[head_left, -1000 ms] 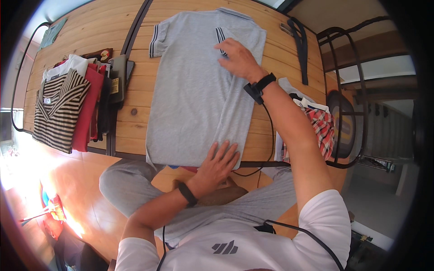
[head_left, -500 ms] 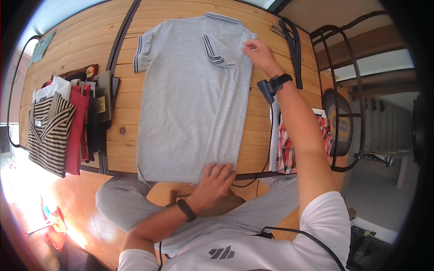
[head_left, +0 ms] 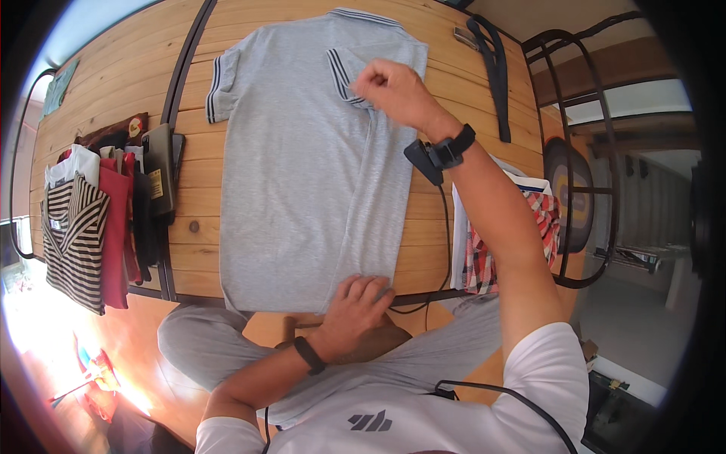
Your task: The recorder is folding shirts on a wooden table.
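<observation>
A grey polo shirt (head_left: pixel 291 174) lies on the wooden table with its collar at the far edge and its hem toward me. Its right side is folded inward, and the right sleeve (head_left: pixel 342 76) with dark-striped cuff rests on the back panel. Over that cuff is my right hand (head_left: pixel 397 94), fingers curled and closed; whether they pinch the cloth is hidden. My left hand (head_left: pixel 355 306) lies on the hem's right corner, its fingers apart on the fabric. Each wrist wears a black band, the right one with a small black device (head_left: pixel 425 160).
Folded clothes, with a striped top (head_left: pixel 74 234) in front, stand at the left beside a dark phone-like slab (head_left: pixel 159 170). A checked red shirt (head_left: pixel 482 257) lies at the near right. A dark strap (head_left: pixel 495 83) lies far right, by a black metal rail (head_left: pixel 560 113).
My right hand has moved left from the shirt's right shoulder edge to the folded sleeve's cuff. My left hand stays on the hem. The view has shifted slightly.
</observation>
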`<state>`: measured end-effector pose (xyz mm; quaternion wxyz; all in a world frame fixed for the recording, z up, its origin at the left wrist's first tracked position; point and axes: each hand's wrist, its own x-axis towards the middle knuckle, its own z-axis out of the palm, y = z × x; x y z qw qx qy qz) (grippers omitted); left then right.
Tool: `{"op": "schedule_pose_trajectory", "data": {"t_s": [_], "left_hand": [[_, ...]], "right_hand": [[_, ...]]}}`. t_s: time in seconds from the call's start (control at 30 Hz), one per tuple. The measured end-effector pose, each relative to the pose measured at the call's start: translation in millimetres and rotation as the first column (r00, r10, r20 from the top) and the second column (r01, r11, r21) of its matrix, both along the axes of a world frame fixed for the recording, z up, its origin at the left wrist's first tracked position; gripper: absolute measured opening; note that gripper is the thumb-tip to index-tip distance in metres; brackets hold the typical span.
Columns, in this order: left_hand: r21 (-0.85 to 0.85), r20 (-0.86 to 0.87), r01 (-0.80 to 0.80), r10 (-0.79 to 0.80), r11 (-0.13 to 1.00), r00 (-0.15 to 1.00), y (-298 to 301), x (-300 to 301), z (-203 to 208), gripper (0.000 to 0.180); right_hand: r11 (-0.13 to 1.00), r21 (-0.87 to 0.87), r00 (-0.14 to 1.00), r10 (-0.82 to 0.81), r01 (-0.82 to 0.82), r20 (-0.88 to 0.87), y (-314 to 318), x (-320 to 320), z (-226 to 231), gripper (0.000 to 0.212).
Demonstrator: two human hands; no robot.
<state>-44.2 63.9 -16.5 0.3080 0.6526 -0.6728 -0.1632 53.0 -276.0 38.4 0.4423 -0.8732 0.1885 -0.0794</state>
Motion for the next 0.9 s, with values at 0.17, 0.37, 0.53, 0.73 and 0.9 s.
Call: {"op": "schedule_pose_trajectory", "data": {"t_s": [0.17, 0.37, 0.53, 0.73, 0.9], "left_hand": [[-0.02, -0.009, 0.002, -0.002, 1.0, 1.0, -4, -3, -3, 0.047], [0.008, 0.008, 0.017, -0.017, 1.0, 1.0, -1, 2, 0, 0.045], [-0.006, -0.002, 0.064, -0.064, 0.998, 0.998, -3, 2, -3, 0.037], [-0.01, -0.065, 0.06, -0.061, 0.998, 0.996, 1, -2, -8, 0.032], [0.05, -0.08, 0.136, -0.132, 0.989, 0.988, -2, 6, 3, 0.028]], "right_hand": [[0.973, -0.219, 0.981, 0.035, -0.078, -0.193, -10, 3, -35, 0.026], [0.991, -0.089, 0.973, -0.116, 0.1, -0.202, -39, 14, -19, 0.031], [0.819, -0.471, 0.889, -0.436, 0.327, -0.141, -136, -13, -22, 0.037], [0.804, -0.369, 0.788, -0.568, 0.467, -0.239, -172, -7, -40, 0.041], [0.818, -0.313, 0.803, -0.556, 0.483, -0.215, -177, 8, -49, 0.035]]}}
